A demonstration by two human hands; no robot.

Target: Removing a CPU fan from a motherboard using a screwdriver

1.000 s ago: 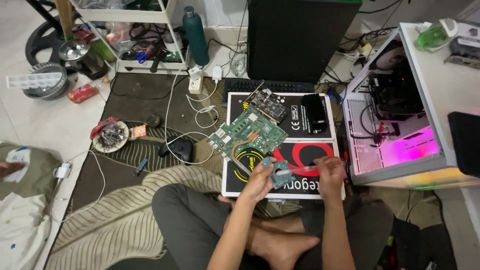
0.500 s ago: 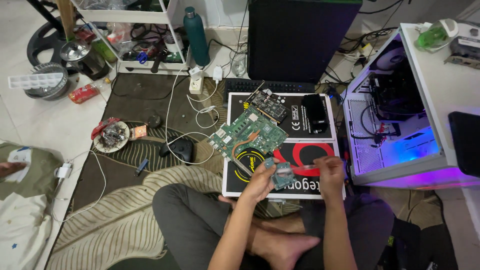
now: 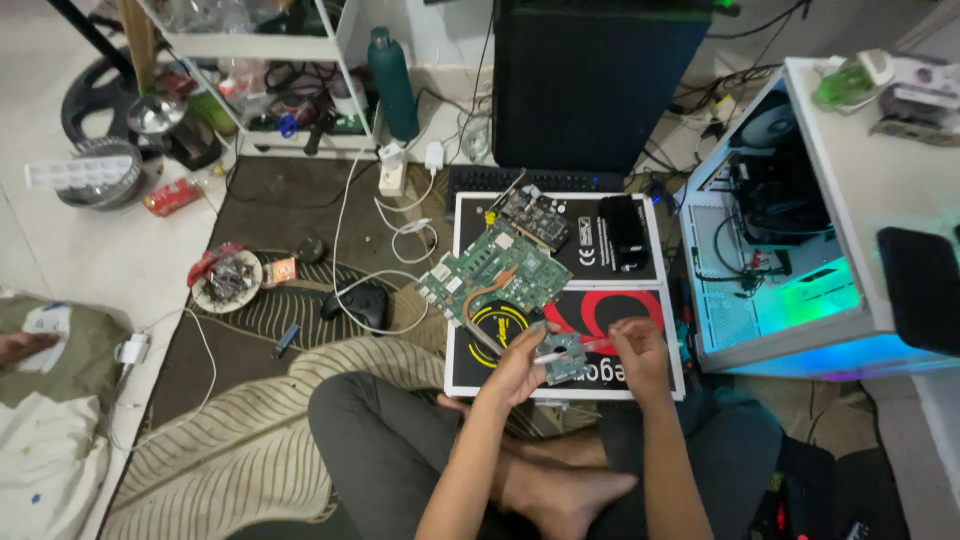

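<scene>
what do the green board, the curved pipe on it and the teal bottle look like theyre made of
Green circuit board: looks like matte fibreglass laminate, dotted with small components.
Curved pipe on it: probably copper, by its orange-brown metallic colour.
Teal bottle: smooth, painted-looking body, likely metal, though plastic cannot be ruled out.
Small part between the left hand and right hand: grey, material unclear.

Glossy cardboard box, woven striped rug

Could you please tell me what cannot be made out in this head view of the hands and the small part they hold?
- Small grey part: too small to identify; the left hand covers its near edge.
- Right hand: whether its fingertips touch the part is unclear.
- Green circuit board: components too small to tell apart.
- Computer case: interior washed out by glow.
</scene>
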